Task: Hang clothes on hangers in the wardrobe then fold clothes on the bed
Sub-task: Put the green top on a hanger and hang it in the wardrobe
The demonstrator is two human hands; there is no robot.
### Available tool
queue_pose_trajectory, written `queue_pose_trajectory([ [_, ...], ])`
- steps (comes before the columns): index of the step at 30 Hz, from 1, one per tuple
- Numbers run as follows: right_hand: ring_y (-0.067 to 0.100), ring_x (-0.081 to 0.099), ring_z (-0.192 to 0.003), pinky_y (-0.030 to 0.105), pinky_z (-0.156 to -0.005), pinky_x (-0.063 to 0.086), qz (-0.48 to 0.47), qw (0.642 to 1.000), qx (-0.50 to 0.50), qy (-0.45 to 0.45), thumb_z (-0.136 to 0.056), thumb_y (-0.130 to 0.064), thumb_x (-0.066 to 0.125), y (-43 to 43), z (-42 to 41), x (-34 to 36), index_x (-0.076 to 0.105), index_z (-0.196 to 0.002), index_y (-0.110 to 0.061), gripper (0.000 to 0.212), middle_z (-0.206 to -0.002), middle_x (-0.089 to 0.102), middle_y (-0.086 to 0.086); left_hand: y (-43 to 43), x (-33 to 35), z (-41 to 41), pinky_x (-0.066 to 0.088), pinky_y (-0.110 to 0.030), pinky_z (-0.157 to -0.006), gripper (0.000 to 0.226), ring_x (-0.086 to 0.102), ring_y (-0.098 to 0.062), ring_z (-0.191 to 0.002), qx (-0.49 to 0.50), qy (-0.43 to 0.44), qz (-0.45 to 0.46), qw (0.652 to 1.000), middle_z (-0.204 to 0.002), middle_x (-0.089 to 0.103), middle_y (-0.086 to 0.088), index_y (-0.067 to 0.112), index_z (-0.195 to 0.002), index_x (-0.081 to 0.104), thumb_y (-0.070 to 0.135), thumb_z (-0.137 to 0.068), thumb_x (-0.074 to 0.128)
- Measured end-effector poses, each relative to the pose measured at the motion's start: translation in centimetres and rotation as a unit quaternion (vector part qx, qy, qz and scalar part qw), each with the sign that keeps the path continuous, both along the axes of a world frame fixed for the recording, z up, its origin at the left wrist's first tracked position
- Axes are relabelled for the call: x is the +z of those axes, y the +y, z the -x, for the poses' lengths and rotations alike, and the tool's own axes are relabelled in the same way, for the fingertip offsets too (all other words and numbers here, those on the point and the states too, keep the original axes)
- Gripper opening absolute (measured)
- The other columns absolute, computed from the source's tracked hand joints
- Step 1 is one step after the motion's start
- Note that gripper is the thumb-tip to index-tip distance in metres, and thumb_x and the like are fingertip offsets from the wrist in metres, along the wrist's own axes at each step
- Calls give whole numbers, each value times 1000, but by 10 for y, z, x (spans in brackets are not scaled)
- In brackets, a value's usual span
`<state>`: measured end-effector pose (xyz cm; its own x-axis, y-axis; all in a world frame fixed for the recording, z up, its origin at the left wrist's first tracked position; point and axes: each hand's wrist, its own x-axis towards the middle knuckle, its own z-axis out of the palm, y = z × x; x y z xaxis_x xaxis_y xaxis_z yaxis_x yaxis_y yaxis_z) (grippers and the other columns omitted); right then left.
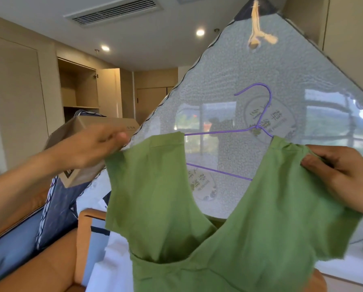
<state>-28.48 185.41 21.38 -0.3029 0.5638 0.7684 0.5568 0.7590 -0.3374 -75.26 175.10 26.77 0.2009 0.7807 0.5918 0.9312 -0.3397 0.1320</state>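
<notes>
The left hand (88,148) is bare, and behind its fingers (117,137) a long, uncovered forearm (18,186) shows as far as the picture's edge. The right hand (342,175) is bare too, seen only to the wrist behind its fingers (311,163), whose nails look short, though the view is soft.

The room is bright: daylight comes through the windows (334,116) at middle right, blown out near the right edge and softened by a translucent textured sheet (260,66). Two recessed ceiling lights (200,32) glow at upper centre. The green top (260,228) is evenly lit, with soft shadow inside its neckline. Motion blur smears the left hand (90,148); the right hand (342,175) is sharper. Straight lines bow toward the frame edges.
</notes>
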Motion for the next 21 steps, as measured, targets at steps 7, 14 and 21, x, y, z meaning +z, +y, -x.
queue_pose_trajectory([
  [7, 38, 62, -69, 48, -65, 53, 5, 999, 36, -31, -82, -86, 33, -10, 7, 1, 61, -83, 1, 91, -73, 63, 21, 0, -1, -84, 46, -37, -68, 31, 60, -18, -71, -118, 27, -116, 986, -78, 66, 1, 19, -86, 68, 38, -101, 49],
  [14, 26, 52, -55, 44, -60, 45, -17, 998, 47, -38, -87, -64, 42, -32, 7, 3, 52, -69, -7, 60, -59, 51, 12, 3, -20, -118, 46, -41, -58, 47, 55, -20, -59, -109, -22, -93, 989, -65, 59, -2, 21, -75, 59, 54, -100, 38],
  [21, 37, 62, -68, 47, -64, 49, 27, 988, 146, -52, -82, -82, 39, -13, -6, 0, 61, -84, -1, 83, -73, 63, 20, -12, -34, -121, 41, -48, -61, 54, 51, -32, -61, -43, 19, -156, 987, -61, 51, -11, 8, -72, 51, 50, -102, 33],
])
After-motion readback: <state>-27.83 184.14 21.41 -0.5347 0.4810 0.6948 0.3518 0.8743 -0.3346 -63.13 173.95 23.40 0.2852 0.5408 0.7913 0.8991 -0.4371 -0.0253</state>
